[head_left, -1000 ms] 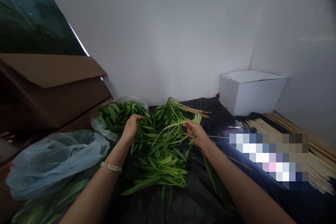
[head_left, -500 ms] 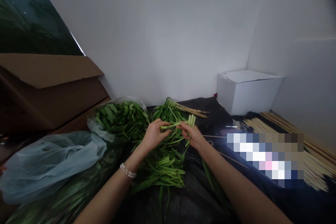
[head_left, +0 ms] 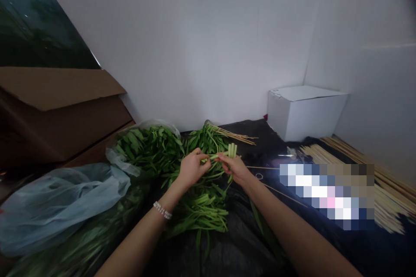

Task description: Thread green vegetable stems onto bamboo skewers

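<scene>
My right hand [head_left: 236,168] is closed around several pale green cut stems [head_left: 232,149] of a leafy vegetable that looks like water spinach. The cut ends stand up above the fingers. To its left, my left hand [head_left: 192,169] pinches one thin stem [head_left: 214,156] that runs across to the right fingertips. Beneath both hands lies a loose pile of the same greens [head_left: 203,210], its cut ends pointing right. Behind them rests a leafy bunch [head_left: 208,135] with thin wooden sticks [head_left: 237,134] jutting out to the right.
A clear bag of greens [head_left: 147,145] and a bluish plastic bag [head_left: 65,203] lie at left, below an open cardboard box [head_left: 61,95]. A white box [head_left: 305,112] stands back right. Bundled wooden sticks [head_left: 390,199] lie at far right, beside a pixelated patch.
My left fingers have drawn together on the stem, leaving less of it showing between the hands. The stems in my right hand have shifted slightly left in the picture, as has the whole view.
</scene>
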`<act>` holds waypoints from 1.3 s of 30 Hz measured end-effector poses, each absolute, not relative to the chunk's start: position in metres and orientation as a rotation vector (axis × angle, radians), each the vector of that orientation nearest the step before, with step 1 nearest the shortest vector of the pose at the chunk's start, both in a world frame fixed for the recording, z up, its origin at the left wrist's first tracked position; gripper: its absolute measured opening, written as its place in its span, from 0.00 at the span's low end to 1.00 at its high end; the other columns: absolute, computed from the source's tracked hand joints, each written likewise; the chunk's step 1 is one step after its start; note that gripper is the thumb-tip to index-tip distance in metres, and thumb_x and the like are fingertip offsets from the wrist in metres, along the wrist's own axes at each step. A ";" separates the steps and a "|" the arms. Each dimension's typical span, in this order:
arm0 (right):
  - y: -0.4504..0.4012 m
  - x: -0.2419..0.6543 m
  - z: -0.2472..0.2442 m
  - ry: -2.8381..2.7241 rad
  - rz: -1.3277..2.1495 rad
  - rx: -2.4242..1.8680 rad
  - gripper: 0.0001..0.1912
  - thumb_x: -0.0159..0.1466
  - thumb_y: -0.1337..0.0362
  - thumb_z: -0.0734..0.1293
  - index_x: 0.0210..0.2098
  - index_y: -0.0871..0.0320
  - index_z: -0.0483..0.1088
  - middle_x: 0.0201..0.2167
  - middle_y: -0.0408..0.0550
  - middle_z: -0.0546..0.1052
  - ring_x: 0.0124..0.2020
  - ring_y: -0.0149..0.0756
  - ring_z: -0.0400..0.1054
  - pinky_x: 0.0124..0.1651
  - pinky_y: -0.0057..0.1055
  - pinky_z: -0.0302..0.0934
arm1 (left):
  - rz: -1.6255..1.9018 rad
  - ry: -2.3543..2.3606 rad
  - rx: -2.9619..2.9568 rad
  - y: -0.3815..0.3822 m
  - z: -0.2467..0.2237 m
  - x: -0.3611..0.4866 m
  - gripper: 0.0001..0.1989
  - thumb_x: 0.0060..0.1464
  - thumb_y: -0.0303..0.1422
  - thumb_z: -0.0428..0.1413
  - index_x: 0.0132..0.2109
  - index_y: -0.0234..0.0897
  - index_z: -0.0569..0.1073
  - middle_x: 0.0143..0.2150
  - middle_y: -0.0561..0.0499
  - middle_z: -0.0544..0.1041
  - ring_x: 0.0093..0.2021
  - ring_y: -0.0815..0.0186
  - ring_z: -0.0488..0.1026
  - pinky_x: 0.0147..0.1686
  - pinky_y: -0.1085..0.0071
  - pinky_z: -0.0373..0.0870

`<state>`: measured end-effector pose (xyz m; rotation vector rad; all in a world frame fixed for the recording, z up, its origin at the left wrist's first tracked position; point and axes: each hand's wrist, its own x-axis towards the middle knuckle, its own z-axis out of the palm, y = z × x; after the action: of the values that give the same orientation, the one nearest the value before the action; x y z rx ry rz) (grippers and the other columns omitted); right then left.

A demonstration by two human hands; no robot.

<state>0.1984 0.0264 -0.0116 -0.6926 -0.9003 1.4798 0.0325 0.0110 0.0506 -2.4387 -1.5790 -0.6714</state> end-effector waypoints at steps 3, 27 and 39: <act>0.024 0.193 -0.013 -0.919 1.479 -0.713 0.21 0.47 0.53 0.76 0.34 0.62 0.76 0.26 0.48 0.79 0.13 0.21 0.54 0.14 0.23 0.37 | -0.733 -1.600 -2.371 0.010 0.049 0.036 0.11 0.53 0.34 0.53 0.29 0.39 0.78 0.32 0.51 0.72 0.32 0.68 0.70 0.32 0.73 0.60; 0.050 0.244 -0.005 -0.237 1.658 -0.574 0.09 0.58 0.68 0.65 0.22 0.57 0.65 0.27 0.50 0.79 0.29 0.36 0.74 0.31 0.32 0.70 | -0.856 -1.490 -2.648 -0.048 0.073 -0.013 0.14 0.60 0.37 0.49 0.46 0.41 0.75 0.38 0.48 0.76 0.37 0.64 0.72 0.40 0.68 0.68; 0.062 0.255 -0.015 -0.387 1.580 -0.585 0.09 0.52 0.68 0.70 0.25 0.56 0.63 0.10 0.32 0.59 0.11 0.22 0.46 0.12 0.20 0.40 | -0.823 -1.588 -2.918 -0.018 0.053 -0.006 0.18 0.64 0.38 0.46 0.46 0.40 0.79 0.45 0.44 0.78 0.46 0.60 0.74 0.48 0.66 0.69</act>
<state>0.2550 0.0624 -0.0153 -0.5845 -0.3869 1.5801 -0.0059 -0.0176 0.0533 -2.9185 -1.5880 -0.8232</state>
